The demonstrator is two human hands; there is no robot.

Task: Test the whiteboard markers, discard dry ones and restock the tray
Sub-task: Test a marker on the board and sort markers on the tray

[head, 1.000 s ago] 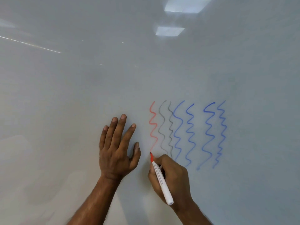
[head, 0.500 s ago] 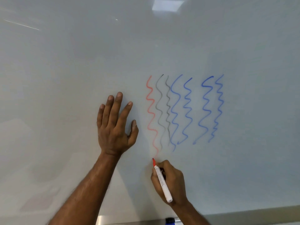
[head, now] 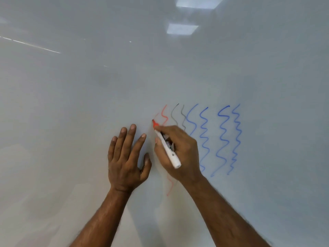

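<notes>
My right hand (head: 179,154) grips a white-barrelled red marker (head: 166,146), uncapped, its red tip touching the whiteboard (head: 89,95) just left of the top of a red wavy line (head: 164,114). A faint short red stroke starts at the tip. My left hand (head: 127,157) lies flat on the board with fingers spread, left of the marker. To the right run two thin black wavy lines (head: 175,114) and several blue wavy lines (head: 222,138). My right hand hides the middle of the red and black lines. No tray shows.
The glossy board fills the whole view and reflects ceiling lights (head: 182,28) near the top. Faint smudges of wiped ink show on its lower left.
My right hand has risen from below the red line's lower end to beside its top, and a new faint red stroke has begun. The board's bottom edge has left the view.
</notes>
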